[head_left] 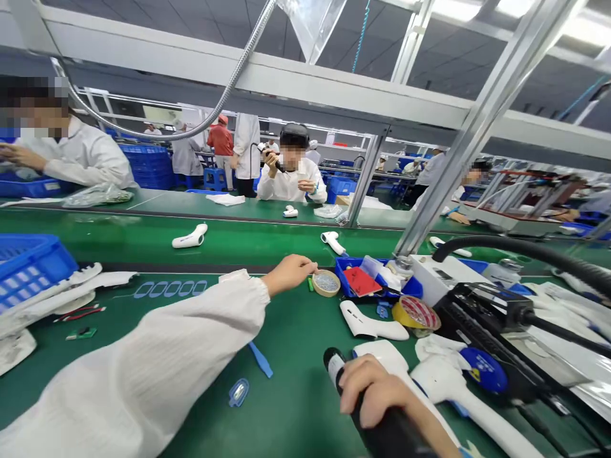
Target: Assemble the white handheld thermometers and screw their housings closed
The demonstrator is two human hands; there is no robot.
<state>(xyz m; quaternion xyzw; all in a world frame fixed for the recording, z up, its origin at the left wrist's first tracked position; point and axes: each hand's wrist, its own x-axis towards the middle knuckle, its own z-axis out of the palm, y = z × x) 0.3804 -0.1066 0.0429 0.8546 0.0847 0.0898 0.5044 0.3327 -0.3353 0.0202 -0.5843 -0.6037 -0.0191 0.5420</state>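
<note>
Head view, black tool (392, 435) cropped, right hand (375, 389) gripping

The left sleeve (138, 369) is loose white fabric, wide at the lower end and narrowing toward the wrist, with soft creases across its surface. It terminates in a gathered white cuff (261, 294). The left hand (290, 275) and right hand (375, 391) are bare, with fingers exposed.

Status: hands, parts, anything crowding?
Left hand at rim of round dish, contact unclear. Right hand gripping black tool. Blue bin close on dish's right.
</note>
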